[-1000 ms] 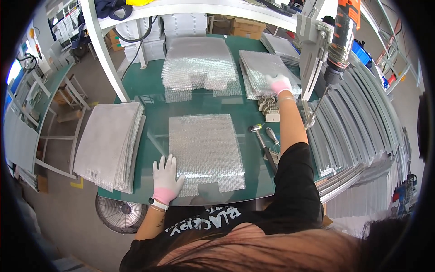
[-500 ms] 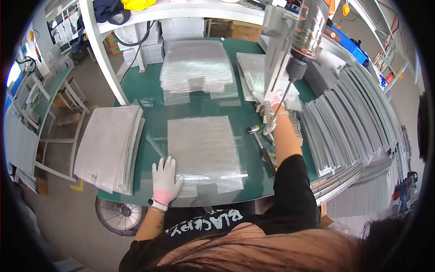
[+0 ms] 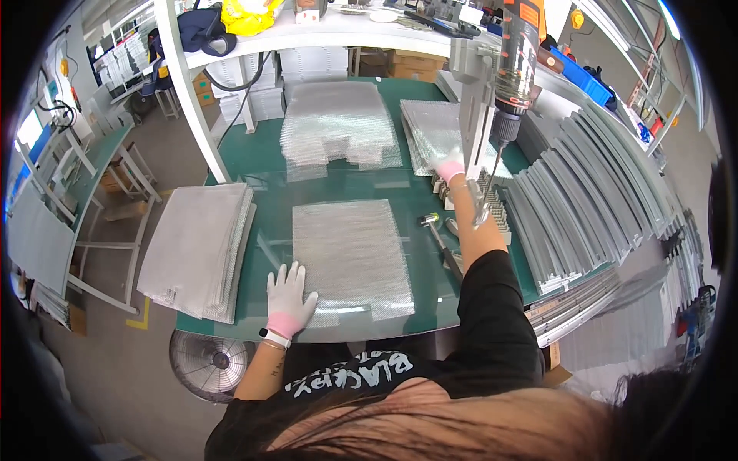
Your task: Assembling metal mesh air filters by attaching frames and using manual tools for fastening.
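Pile of pale sheets [image 3: 196, 250] lay on the left of the green surface [image 3: 273, 196]. Gloved left hand [image 3: 290, 297] was laid flat, fingers [image 3: 293, 276] slightly spread, gripping nothing, at the near-left edge of the mesh sheet [image 3: 354, 257], flat mid-surface. Mesh pile [image 3: 338, 115] sat behind. Hammer [image 3: 440, 240] lay left of the right forearm. Blurred right hand [image 3: 448, 163] was at the sheet stack's [image 3: 430, 123] near edge; couldn't tell finger opening or grip. Drill [image 3: 516, 77] hung farther right.
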Demonstrator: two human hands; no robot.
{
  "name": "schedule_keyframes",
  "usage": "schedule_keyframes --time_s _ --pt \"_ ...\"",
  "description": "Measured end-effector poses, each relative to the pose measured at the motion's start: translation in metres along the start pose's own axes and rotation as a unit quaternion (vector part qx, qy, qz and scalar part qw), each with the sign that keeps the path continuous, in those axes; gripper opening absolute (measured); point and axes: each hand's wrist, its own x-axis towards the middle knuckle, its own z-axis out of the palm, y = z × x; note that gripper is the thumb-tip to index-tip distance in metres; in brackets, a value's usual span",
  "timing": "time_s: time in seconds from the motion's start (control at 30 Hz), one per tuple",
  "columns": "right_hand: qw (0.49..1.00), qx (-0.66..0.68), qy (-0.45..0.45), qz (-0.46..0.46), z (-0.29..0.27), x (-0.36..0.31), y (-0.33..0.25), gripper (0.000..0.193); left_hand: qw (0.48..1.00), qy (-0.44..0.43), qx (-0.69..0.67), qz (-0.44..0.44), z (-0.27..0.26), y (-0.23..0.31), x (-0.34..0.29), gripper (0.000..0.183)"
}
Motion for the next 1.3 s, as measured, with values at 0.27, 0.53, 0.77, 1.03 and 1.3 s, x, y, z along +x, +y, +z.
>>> schedule_keyframes --time_s 0.27,0.53,0.77,1.03,1.3 --pt "0.907 0.251 0.227 -0.249 -0.136 -0.080 -0.005 0.071 0.998 0.014 -0.065 -0.002 0.003 0.000 0.008 0.068" --pt "0.851 0.316 0.154 -0.391 -0.132 -0.289 -0.023 0.090 0.997 0.072 -0.028 0.028 -0.043 0.026 0.011 0.082" --pt "0.870 0.163 -0.097 -0.455 -0.147 -0.391 -0.049 0.080 0.598 0.177 -0.780 -0.056 -0.056 0.091 -0.041 0.054" --pt "0.923 0.276 -0.227 -0.142 -0.180 -0.376 -0.011 0.073 0.690 0.113 -0.702 -0.134 -0.053 0.025 -0.072 0.065" --pt "0.939 0.216 -0.191 -0.186 -0.133 -0.351 0.005 0.063 0.965 0.093 -0.240 -0.046 -0.046 0.026 -0.023 0.069"
